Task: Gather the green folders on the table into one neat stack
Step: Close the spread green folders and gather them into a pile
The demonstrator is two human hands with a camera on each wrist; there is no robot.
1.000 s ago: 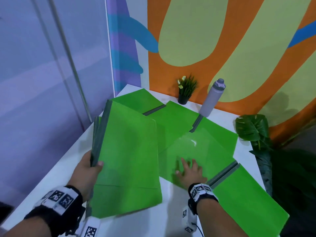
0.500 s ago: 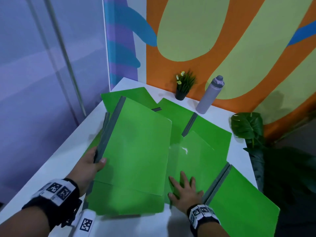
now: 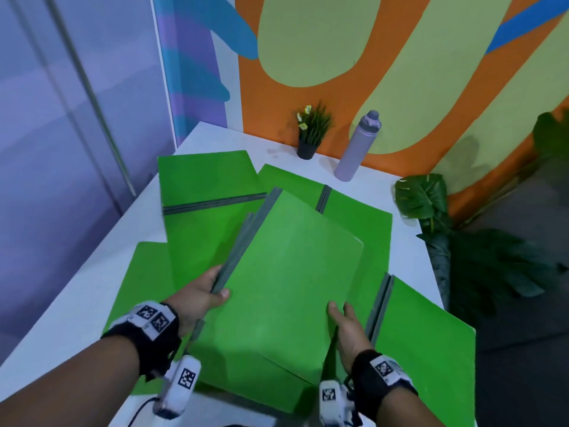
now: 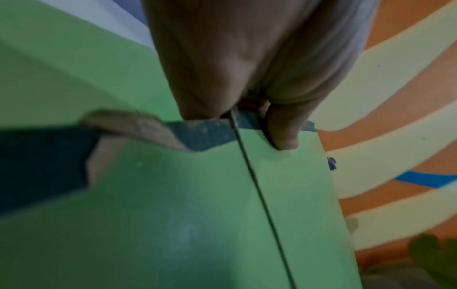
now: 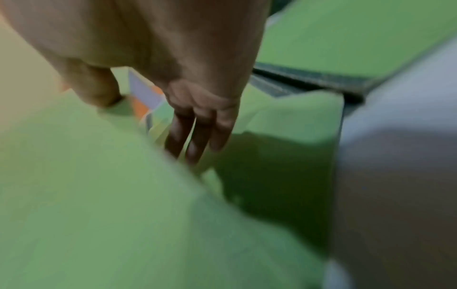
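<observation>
A: Where are the green folders (image 3: 215, 186) right now?

B: Spread over the white bench (image 3: 55, 318), overlapping at odd angles. A small gathered stack (image 3: 286, 272) is held tilted above the middle ones, with at least 2 grey spines showing along its left edge.

A: How will they handle?

B: My guess is light, thin and fairly stiff card, with smooth faces that could slide over each other. The grey spine looks like the firmest place to take hold; the open edge opposite would probably flex and fan apart.

A: And the left hand (image 3: 200, 295)?

B: It grips the stack at the spine, thumb on top of the cover, fingers (image 4: 207, 82) wrapped underneath. The left wrist view shows the thumb pressed just beside the spine strip. The forearm reaches in from the lower left.

A: The right hand (image 3: 348, 328)?

B: At the stack's right edge, thumb on top and straight fingers (image 5: 197, 136) slipping under the cover, a loose pinch steadying that side. The right wrist view is blurred, so how firm the hold is I cannot tell.
</observation>
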